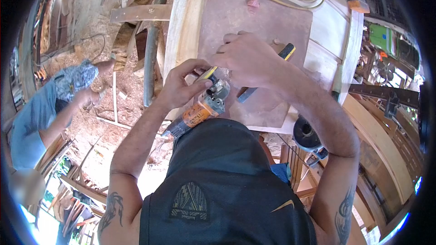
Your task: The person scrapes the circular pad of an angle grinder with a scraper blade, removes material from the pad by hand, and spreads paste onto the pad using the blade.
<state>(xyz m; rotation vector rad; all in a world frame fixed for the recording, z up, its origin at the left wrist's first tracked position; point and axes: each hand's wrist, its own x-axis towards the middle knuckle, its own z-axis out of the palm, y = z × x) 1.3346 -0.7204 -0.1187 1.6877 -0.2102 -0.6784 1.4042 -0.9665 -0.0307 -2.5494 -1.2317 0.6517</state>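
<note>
An orange and grey power tool [197, 114] rests against my lap at the near edge of the bench, its metal head facing away from me. My left hand [184, 84] is closed around a black part with a yellow edge [209, 73] at that head, thumb on the near side. Just beyond, my right hand [247, 59] has its fingers curled in toward the head; whatever they pinch is hidden. Beneath my right wrist lies a long black and yellow tool [288, 51] with a flat dark end, partly covered by the forearm.
A brown board [281, 22] lies on the pale wooden bench [186, 22]. Coiled cable [290, 7] and a small red lump [253, 4] are on top. A round black disc tool [305, 132] sits by the right edge. Another person [50, 104] bends over sawdust-covered ground at left.
</note>
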